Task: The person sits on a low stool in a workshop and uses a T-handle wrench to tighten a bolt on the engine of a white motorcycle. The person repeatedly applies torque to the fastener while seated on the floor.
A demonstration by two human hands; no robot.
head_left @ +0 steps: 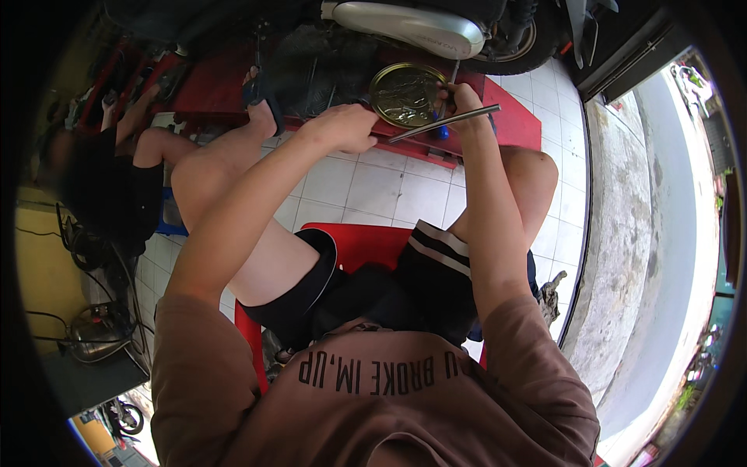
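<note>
My right hand (461, 97) is closed round the thin shaft of what looks like a T-handle wrench with a blue grip (441, 131). Its slim shaft runs up toward the motorcycle (412, 27). A long metal bar (476, 114) slants across the blue grip and in front of my right wrist. My left hand (350, 128) is closed near the bar's left end, its fingers curled underneath; whether it holds anything is hidden. Between and beyond my hands, a round golden metal tray (381, 80) holds small metal parts, too small to name.
The tray rests on a red lift platform (517, 117) under the motorcycle. To the left, another person (109, 175) in dark clothes sits near a red tool tray. White tiled floor (373, 187) lies below. Cables and a metal tank (101, 331) stand at the lower left.
</note>
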